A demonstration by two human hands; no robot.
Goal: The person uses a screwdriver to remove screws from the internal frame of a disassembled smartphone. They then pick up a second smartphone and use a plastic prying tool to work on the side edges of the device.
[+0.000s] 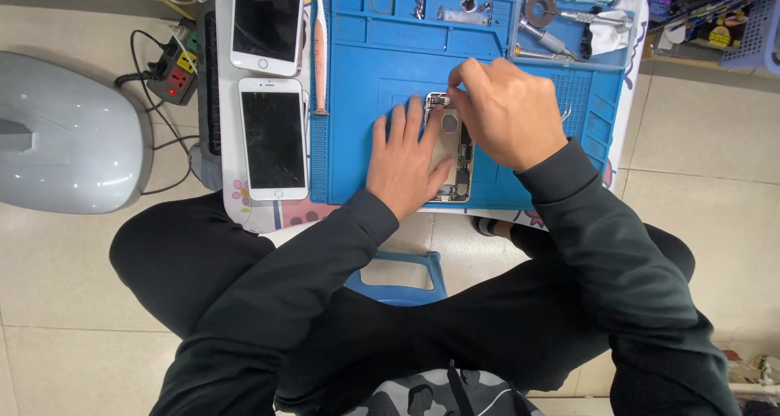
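An opened phone body (452, 152) lies on a blue repair mat (357, 67), its inner parts showing. My left hand (403, 160) rests flat on the phone's left side and holds it down. My right hand (504, 107) hovers over the phone's top end, with fingertips pinched together at a small part there; what they pinch is too small to tell. Both arms wear dark sleeves.
Two white phones (274, 136) (266, 22) lie left of the mat, the nearer one with a cracked screen. A clear tray (569, 22) at the back right holds screwdrivers and small tools. A power strip (172, 71) and a grey rounded device (69, 136) sit on the floor to the left.
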